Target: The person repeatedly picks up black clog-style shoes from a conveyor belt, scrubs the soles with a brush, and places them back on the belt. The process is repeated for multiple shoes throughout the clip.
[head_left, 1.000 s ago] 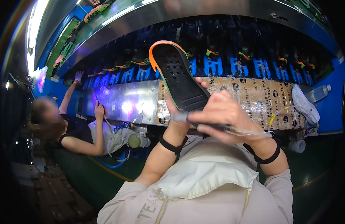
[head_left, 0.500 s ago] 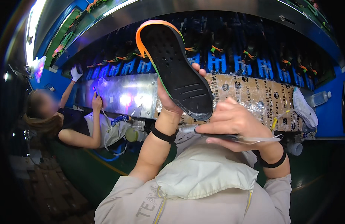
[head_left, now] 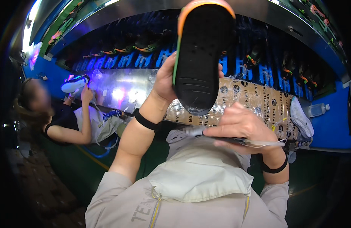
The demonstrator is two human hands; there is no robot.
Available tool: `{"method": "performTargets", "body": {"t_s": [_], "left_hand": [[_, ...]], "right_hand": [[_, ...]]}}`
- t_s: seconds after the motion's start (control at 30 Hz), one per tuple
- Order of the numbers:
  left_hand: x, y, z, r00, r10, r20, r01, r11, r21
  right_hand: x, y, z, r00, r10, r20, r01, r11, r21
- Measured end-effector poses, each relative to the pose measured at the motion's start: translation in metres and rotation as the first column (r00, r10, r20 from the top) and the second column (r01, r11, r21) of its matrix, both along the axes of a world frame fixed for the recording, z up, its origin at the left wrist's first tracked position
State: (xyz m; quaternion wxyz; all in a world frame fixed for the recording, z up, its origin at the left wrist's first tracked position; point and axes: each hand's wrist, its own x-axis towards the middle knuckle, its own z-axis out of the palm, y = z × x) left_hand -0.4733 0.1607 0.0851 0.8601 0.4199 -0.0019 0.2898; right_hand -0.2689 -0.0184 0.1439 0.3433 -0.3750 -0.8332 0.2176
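Observation:
A black shoe sole [head_left: 202, 57] with an orange and green rim stands raised in front of me, its hollow inner side facing me. My left hand [head_left: 166, 81] is closed round its left edge, and some fingertips show at its right edge. My right hand [head_left: 245, 127], lower and nearer to me, pinches a slim dark brush-like tool [head_left: 239, 141]. A thin clear tube [head_left: 272, 143] runs from the tool past my wrist. The tool's pale tip [head_left: 193, 131] is blurred and points left, below the sole and apart from it.
Behind the sole runs a rack with blue holders [head_left: 164, 57] and dark shoe parts. A cardboard-covered bench [head_left: 259, 99] lies before it. To the right are a white shoe [head_left: 301, 117] and a clear bottle [head_left: 317, 110]. At left, a co-worker [head_left: 67, 125] holds a shoe [head_left: 74, 85] under purple light.
My left hand has moved the sole up and away, turning it more upright. My right hand has barely shifted with the tool. The co-worker has brought a shoe close.

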Motion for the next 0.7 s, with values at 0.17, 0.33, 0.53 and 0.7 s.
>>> {"method": "performTargets", "body": {"t_s": [0.17,0.33,0.53,0.7], "left_hand": [[0.009,0.002,0.015,0.994,-0.064,-0.093,0.065,0.998,0.014],[0.012,0.012,0.016,0.948,-0.043,-0.315,0.033,0.999,-0.037],[0.025,0.019,0.024,0.877,-0.033,-0.48,0.136,0.974,0.182],[0.027,0.018,0.03,0.835,-0.104,-0.541,0.173,0.982,0.077]], "right_hand": [[0.0,-0.002,-0.011,0.992,-0.125,0.005,0.125,0.992,0.015],[0.011,-0.004,-0.006,1.0,-0.019,-0.017,0.017,0.996,-0.082],[0.009,-0.001,-0.01,0.989,-0.021,0.146,0.02,1.0,0.009],[0.01,-0.002,-0.015,0.979,-0.079,0.188,0.072,0.997,0.043]]}}
